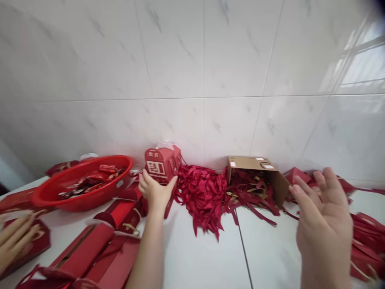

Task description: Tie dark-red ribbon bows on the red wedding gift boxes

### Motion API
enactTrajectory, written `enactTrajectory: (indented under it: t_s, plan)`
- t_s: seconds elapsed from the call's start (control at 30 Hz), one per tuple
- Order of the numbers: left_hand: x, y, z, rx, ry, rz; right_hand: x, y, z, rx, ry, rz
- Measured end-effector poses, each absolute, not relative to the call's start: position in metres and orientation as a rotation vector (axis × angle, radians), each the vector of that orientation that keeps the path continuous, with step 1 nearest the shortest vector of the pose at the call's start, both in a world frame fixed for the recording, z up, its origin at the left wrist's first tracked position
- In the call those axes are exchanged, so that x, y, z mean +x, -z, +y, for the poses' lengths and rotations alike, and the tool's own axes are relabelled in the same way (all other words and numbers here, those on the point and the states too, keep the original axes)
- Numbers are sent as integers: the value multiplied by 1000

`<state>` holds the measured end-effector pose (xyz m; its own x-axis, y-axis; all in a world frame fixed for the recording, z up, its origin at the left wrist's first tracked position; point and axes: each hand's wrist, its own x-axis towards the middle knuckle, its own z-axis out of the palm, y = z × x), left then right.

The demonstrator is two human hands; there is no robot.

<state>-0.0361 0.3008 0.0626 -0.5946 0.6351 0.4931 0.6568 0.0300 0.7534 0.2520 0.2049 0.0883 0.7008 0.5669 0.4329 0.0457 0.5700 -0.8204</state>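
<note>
My left hand [156,193] reaches to a red candy box [156,166] with a white double-happiness panel, standing against the tiled wall. Thumb and fingers are spread at the box's lower front; whether they touch it I cannot tell. To the right of that box lies a heap of dark red ribbons [204,192]. Raised at the right, my right hand [326,218] is open, palm up and fingers apart, with nothing in it. Close to its fingertips is an open cardboard box [251,163] lying on its side, with red straps [255,196] spilling out of it.
A red plastic basin [87,204] of wrapped sweets [93,180] stands at the left. Red flat-folded boxes [105,249] lie in front of it. Another person's hand [16,241] is at the far left by a red box. More red bags [368,245] lie far right.
</note>
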Motion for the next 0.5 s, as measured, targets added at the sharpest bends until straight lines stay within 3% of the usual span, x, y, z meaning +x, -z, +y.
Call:
enactTrajectory:
  t_s: [0.23,0.5]
  plan:
    - [-41,-80,325,-1370,1923,-2195,248,-93,196,-907,-420,-795]
    - [-26,-102,299,-1898,2047,-1828,249,-94,191,-889,-467,-856]
